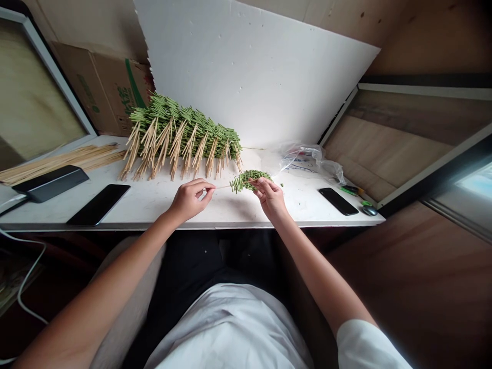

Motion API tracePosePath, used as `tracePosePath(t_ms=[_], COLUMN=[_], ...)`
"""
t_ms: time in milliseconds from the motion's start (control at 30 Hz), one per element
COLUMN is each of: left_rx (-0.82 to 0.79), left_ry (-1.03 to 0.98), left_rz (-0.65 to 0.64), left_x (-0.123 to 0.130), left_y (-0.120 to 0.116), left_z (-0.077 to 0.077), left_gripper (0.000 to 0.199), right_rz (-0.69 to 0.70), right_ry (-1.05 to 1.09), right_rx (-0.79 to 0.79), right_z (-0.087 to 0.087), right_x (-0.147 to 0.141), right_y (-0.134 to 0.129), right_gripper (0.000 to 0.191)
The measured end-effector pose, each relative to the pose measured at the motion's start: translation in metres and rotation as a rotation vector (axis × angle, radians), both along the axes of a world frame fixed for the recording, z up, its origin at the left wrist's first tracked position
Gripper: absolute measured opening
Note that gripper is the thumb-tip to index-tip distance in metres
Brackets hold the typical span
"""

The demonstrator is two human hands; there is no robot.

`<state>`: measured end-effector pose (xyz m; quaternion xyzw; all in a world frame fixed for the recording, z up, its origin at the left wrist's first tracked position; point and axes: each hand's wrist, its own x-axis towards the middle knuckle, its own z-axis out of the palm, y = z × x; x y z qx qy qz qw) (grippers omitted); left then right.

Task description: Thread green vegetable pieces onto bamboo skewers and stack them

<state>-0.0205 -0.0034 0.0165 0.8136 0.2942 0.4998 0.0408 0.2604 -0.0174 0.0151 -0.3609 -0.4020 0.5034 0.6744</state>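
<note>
My left hand point(192, 200) pinches the bare end of a thin wooden skewer point(223, 187), which points right. Several short green pieces point(236, 184) are threaded side by side on its far part. My right hand point(271, 197) is closed at the other end of the skewer, its fingertips over a small heap of loose green pieces point(251, 175); what exactly they grip is too small to make out. Behind my hands lies a large stack of filled green skewers point(180, 123), their bare wooden ends fanned toward me.
Bare sticks point(88, 158), a dark stand-like device point(56, 183) and a black phone point(100, 204) lie at left. At right are a clear plastic bag point(319, 159), another phone point(338, 201) and small tools point(351, 189). A white board point(253, 66) stands behind.
</note>
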Motion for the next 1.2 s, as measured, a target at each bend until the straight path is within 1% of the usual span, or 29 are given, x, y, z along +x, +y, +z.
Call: tracePosePath(t_ms=[267,567,667,800,1000,1200], left_rx=[-0.061,0.010,-0.003,-0.023,-0.001,0.007], left_ry=[0.000,-0.006,0.006,0.013,-0.030,-0.036], left_rz=[-0.060,-0.037,-0.062,-0.100,-0.031,-0.009], left_x=[-0.002,-0.003,-0.001,0.005,0.004,0.002], left_y=[0.003,0.006,0.005,-0.001,-0.003,0.000], left_z=[-0.002,-0.007,-0.008,-0.004,0.002,0.000], left_gripper=[0.014,0.016,0.016,0.017,0.016,0.014], right_rz=[-0.008,-0.019,-0.022,-0.021,0.007,0.020], right_ry=[0.017,0.015,0.017,-0.013,-0.065,-0.074], right_rx=[0.030,-0.006,-0.010,-0.006,0.005,0.003], right_z=[0.001,0.001,-0.001,-0.005,-0.007,-0.011], right_x=[-0.002,-0.004,-0.009,-0.018,-0.022,-0.020], right_y=[0.000,-0.003,-0.005,-0.007,-0.008,-0.004], right_gripper=[0.037,0.033,0.034,0.032,0.031,0.035])
